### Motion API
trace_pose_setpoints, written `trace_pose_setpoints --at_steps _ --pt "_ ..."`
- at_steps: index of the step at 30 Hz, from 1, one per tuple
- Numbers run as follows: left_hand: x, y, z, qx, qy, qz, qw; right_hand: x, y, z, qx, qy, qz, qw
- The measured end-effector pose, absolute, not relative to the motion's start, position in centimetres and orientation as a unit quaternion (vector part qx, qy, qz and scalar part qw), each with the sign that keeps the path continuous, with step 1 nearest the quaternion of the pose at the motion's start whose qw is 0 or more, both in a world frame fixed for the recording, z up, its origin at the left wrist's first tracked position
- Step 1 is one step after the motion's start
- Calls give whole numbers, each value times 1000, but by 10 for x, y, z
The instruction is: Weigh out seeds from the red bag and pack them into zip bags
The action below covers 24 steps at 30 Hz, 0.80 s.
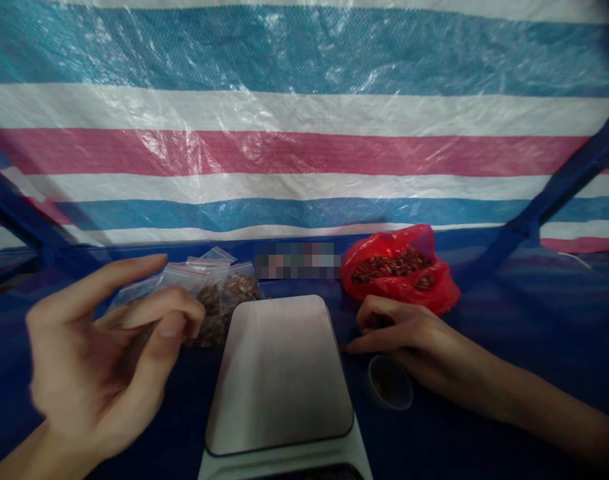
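Note:
My left hand (pixel 101 360) is raised at the left, its index finger stretched out and the others half curled. The thumb crosses in front of a bent finger, and nothing shows in the hand. Behind it lie several clear zip bags (pixel 240 287) of brown seed-like pieces. My right hand (pixel 404 330) is low over the table, fingers curled together, fingertips at the scale's right side. Whatever they hold, if anything, is hidden. A small clear plastic cup (pixel 390 383) stands just below that hand, with something dark inside. Between my hands is a kitchen scale (pixel 281 373) with a bare metal plate.
Past my right hand sits an open red plastic bag (pixel 449 293) of reddish-brown pieces. The blue table (pixel 549 320) runs back to a striped plastic sheet (pixel 304 153). Blue frame bars (pixel 567 170) slant at both sides. A blurred-out patch covers the table's far middle.

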<state>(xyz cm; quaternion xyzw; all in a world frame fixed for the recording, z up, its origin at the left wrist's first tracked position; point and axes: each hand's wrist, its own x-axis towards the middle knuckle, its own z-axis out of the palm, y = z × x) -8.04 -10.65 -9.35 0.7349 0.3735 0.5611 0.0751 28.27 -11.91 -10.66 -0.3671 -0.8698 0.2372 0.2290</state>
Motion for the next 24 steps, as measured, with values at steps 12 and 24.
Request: trace_pose_setpoints --at_steps 12,24 --pt "-62 -109 -95 735 347 574 101 282 -121 -105 -342 -883 236 219" --pt "-89 -73 -88 834 286 470 -50 277 -120 -110 -372 -879 168 247"
